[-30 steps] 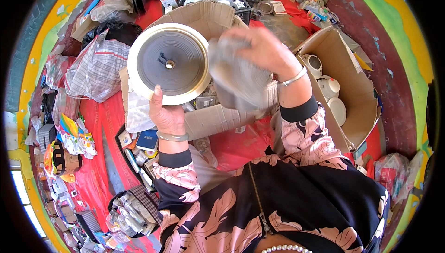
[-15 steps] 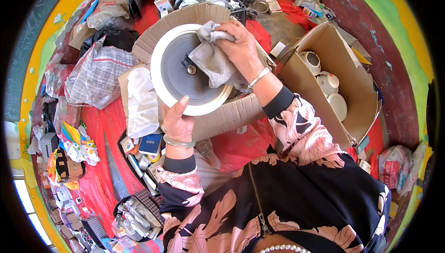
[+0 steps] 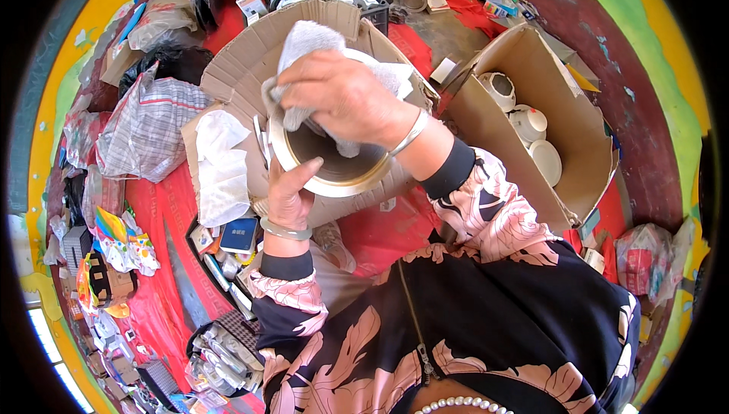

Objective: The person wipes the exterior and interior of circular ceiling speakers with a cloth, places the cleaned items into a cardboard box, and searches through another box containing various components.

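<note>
A round downlight point(image 3: 342, 186) with a broad white rim and a dark ribbed inside is held over a cardboard box point(image 3: 250, 53). My left hand point(image 3: 290, 195) grips its near left rim, thumb on top and fingers hidden underneath. In my right hand point(image 3: 345, 99) is a bunched grey cloth point(image 3: 310, 38), pressed over the far left rim, with one end hanging into the opening. Hand and cloth cover much of the downlight. A white cloth-like sheet point(image 3: 220, 167) hangs over the box's left flap.
To the right, an open cardboard box point(image 3: 566, 103) holds several white round fixtures point(image 3: 545, 162). A black tray point(image 3: 220, 262) of small goods lies left of my forearm. A checked bag point(image 3: 148, 129) stands at the left. Red sheeting point(image 3: 156, 209) covers parts of the floor.
My right hand and the cloth have moved left across the downlight to its far left rim. The downlight has tilted, its opening now narrower in view.
</note>
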Action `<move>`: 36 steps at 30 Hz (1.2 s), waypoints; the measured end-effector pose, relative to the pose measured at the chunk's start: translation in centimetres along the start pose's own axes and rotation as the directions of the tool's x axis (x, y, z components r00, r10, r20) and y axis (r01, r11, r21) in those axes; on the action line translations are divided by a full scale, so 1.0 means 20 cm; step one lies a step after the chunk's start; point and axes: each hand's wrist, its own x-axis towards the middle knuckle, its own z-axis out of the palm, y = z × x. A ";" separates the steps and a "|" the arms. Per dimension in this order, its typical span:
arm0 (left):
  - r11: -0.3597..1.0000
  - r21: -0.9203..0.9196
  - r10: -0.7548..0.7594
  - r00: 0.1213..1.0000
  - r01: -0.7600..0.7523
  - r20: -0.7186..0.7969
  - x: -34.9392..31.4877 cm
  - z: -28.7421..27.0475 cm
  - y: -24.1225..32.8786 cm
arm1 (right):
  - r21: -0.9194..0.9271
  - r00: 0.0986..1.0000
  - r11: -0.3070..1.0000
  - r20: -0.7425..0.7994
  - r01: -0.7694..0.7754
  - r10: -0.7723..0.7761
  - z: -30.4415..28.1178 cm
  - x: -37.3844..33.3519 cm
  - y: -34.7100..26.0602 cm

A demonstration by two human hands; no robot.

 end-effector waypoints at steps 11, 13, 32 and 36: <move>0.991 -0.100 0.069 0.988 -0.083 -0.137 0.00 -0.03 0.01 | -0.177 0.862 0.844 -0.074 -0.507 0.502 -0.06 -0.12 0.20; 0.987 -0.120 0.080 0.977 -0.106 -0.199 0.02 -0.06 0.00 | -0.345 0.770 0.754 0.122 -0.559 0.626 -0.14 -0.19 0.27; 0.992 0.061 0.115 0.993 -0.114 -0.002 0.04 -0.02 -0.01 | 0.023 0.902 0.917 -0.173 -0.399 0.396 0.12 -0.07 0.13; 0.963 -0.270 -0.038 0.991 0.002 -0.131 0.01 -0.05 -0.07 | 0.170 0.969 0.970 0.202 -0.175 0.139 0.11 0.04 -0.15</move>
